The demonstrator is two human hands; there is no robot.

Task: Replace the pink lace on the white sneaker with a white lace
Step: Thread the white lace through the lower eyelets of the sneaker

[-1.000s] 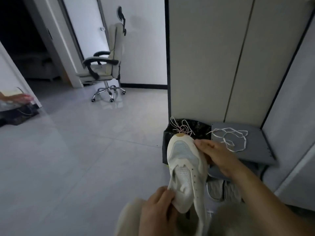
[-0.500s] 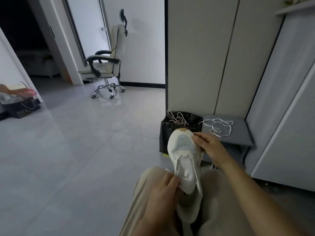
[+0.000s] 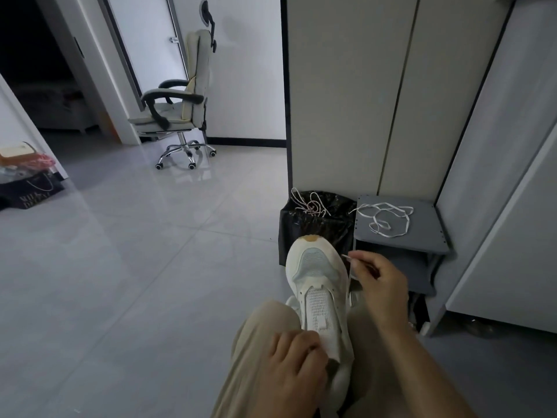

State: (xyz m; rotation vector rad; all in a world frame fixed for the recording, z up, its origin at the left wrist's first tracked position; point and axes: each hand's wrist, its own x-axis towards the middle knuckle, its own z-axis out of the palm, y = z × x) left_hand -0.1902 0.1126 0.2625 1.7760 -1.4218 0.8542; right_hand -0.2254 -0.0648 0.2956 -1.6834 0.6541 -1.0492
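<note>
The white sneaker lies toe-away on my lap, with no lace in its eyelets. My left hand grips its tongue and collar at the near end. Just right of the toe, my right hand pinches a thin pale strand between thumb and fingers; I cannot tell where that strand leads. The pink lace is draped in a tangle over the black bin. A white lace lies loose on top of the grey shelf.
Tall pale cabinet doors rise behind the bin and shelf. An office chair stands at the back on the tiled floor. A dark bag with items on it sits at far left.
The sneaker has sunk lower onto my lap. My right hand has come off the shoe's side and now pinches a thin strand beside the toe. My left hand keeps its hold.
</note>
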